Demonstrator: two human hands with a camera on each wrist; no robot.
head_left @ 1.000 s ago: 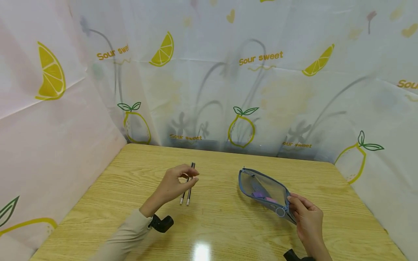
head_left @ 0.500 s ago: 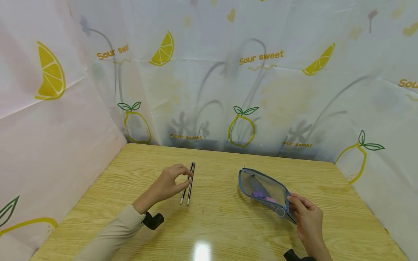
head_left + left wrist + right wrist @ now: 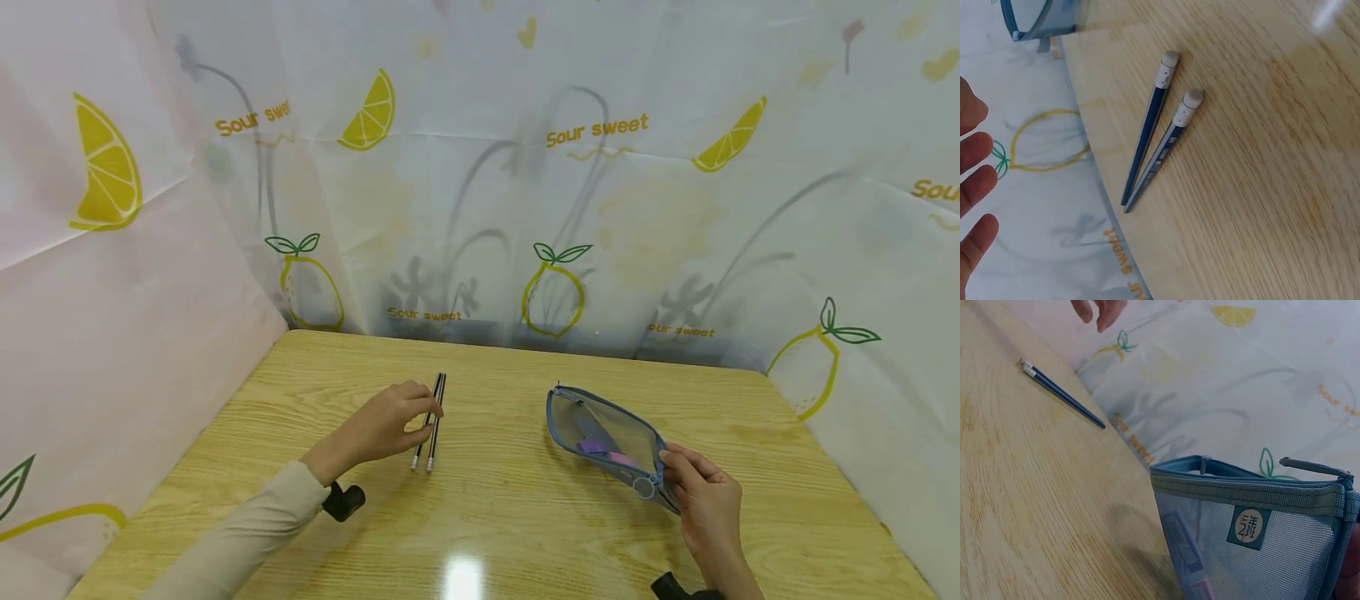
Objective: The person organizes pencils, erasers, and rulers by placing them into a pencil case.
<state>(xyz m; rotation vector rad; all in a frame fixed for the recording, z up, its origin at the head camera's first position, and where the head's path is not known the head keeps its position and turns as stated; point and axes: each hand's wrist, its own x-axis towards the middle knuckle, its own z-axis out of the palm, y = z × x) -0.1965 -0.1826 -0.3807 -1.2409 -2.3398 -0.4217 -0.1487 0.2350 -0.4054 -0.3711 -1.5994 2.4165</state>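
Two dark pencils (image 3: pixel 1161 153) with white eraser ends lie side by side on the table, their far ends close together. Above them hovers my left hand (image 3: pixel 386 422), its fingers bent loosely with nothing between them; in the left wrist view its fingertips (image 3: pixel 979 184) are apart from the pencils. My right hand (image 3: pixel 708 504) pinches the near end of a blue mesh pencil case (image 3: pixel 1285 556), which is unzipped and tilted with its mouth open. Through the mesh show a purple item (image 3: pixel 591 447) and a pink item (image 3: pixel 622 459).
The wooden table (image 3: pixel 495 517) ends at a white printed curtain (image 3: pixel 465 192) along the back and sides. Both wrists carry a black camera mount, the left one (image 3: pixel 345 502) low over the table.
My left hand has shifted a little to the left over the pencils, and its fingers have turned downward. My right hand and the pencil case stay in place; the pencils have not moved.
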